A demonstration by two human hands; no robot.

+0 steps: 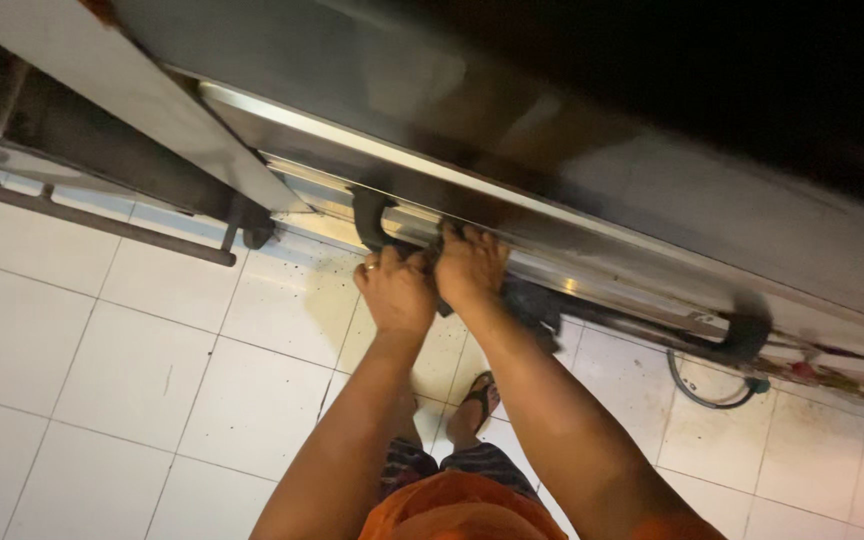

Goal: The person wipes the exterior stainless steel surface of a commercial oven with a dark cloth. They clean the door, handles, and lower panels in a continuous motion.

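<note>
Dark curved handle (370, 220) sits on the front edge of a long stainless steel unit (552, 170), just left of both hands. A dark block-like part (532, 300) is fixed under the same edge, partly behind the right wrist; what it is cannot be made out.

Left hand (395, 290) is curled at the steel edge just below and right of the handle, a ring on one finger; fingers (380, 268) are bent in against the edge, but what they have hold of is hidden behind the hand. Right hand (469, 265) is touching the left one, fingers (472, 238) spread and pressed over the lip of the steel edge, fingertips hidden over the rim, so the grip cannot be told for sure.

A second dark handle (742, 338) is well apart to the right on the same edge. The steel unit's upper part goes into dark shadow at top right, no contents visible, cannot tell if it is a drawer or lid.

Metal frame with a bar (102, 222) stands at the left, cut off by the picture's edge. Grey cable loop (702, 385) lies on the white tiled floor (132, 350) under the right handle. Sandalled foot (480, 400) shows between the forearms; orange garment (462, 510) at the bottom edge.
</note>
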